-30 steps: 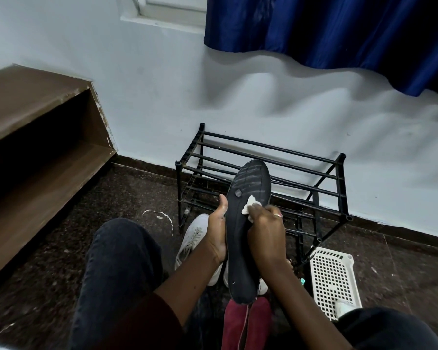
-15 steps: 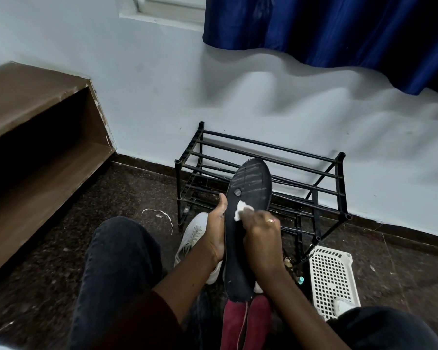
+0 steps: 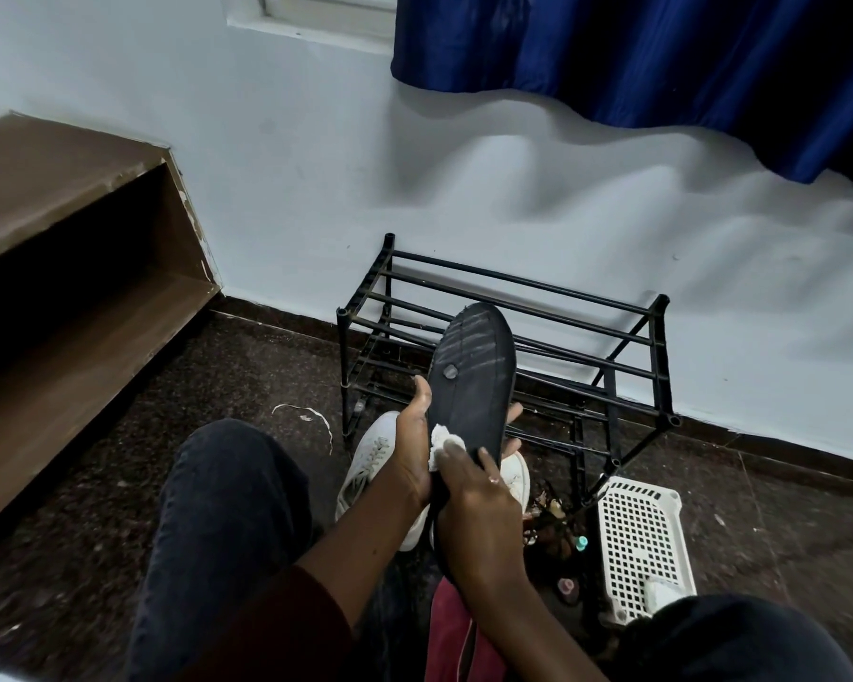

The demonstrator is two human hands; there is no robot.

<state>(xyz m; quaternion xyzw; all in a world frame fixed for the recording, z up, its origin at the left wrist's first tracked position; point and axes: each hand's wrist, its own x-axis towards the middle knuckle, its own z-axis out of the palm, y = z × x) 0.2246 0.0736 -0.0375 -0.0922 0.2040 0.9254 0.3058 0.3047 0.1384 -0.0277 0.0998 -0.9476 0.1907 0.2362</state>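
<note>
**Wiping the sandal's sole**

The black sandal (image 3: 474, 381) stands at the centre of the frame, sole facing the camera and toe up, in front of the shoe rack (image 3: 611, 337). The left hand (image 3: 412, 450) grips it from behind, thumb curled over its left edge. The right hand (image 3: 478, 504) holds a white wipe (image 3: 444, 447) pressed to the sole's lower left. Grey streaks near the toe look uncleaned, so the next stroke probably calls for firm pressure up there.

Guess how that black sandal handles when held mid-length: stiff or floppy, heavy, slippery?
Probably fairly stiff: the black sandal stands straight above the left hand without drooping. Likely light: thin, and one hand holds it up. Ridged tread should resist slipping, though the right hand holds a white wipe on it, so maybe damp.
</note>
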